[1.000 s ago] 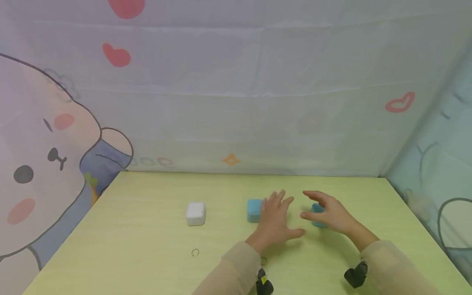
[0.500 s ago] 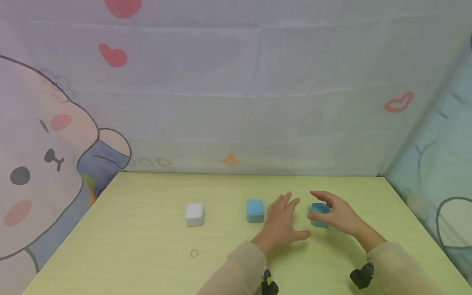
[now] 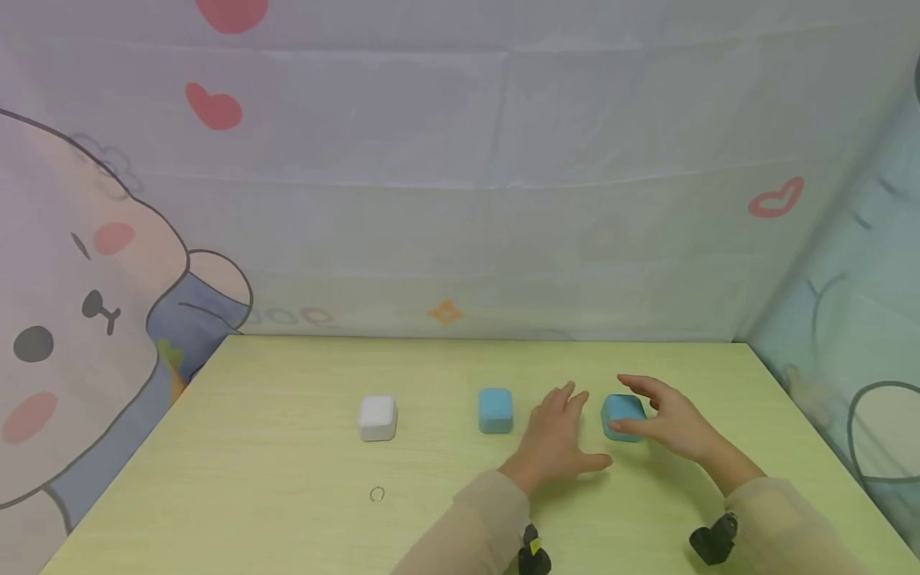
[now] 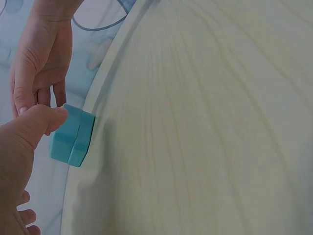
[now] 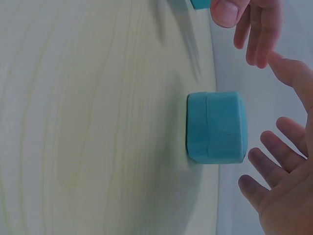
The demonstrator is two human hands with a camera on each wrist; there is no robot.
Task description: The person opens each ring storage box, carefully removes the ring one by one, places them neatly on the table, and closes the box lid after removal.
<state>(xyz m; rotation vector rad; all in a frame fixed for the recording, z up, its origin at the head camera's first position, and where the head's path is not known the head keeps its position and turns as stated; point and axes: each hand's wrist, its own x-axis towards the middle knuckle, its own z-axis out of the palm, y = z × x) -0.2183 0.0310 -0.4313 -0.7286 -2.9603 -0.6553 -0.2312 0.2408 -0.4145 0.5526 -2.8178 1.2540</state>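
Note:
A small blue box (image 3: pixel 624 417) with rounded corners stands on the table at the right, its lid seam showing in the right wrist view (image 5: pixel 217 127). Around its right side my right hand (image 3: pixel 672 419) hovers, fingers and thumb spread, apart from the box in the right wrist view. My left hand (image 3: pixel 557 439) is held to the left of that box with fingers extended and nothing in them. A second blue box (image 3: pixel 496 410) sits left of my left hand. Farther left is a white box (image 3: pixel 378 418) of like shape. In front of the white one lies a thin ring (image 3: pixel 377 494).
The pale yellow-green table (image 3: pixel 251 447) meets a printed cloth backdrop (image 3: pixel 374 231) at its back edge. More cloth (image 3: pixel 862 319) hangs along the right side. Small black devices (image 3: pixel 714 539) are worn at both wrists.
Both hands have drifted right, so the middle blue box is uncovered and more of the right one shows. A second ring seen earlier by my left sleeve is now out of sight.

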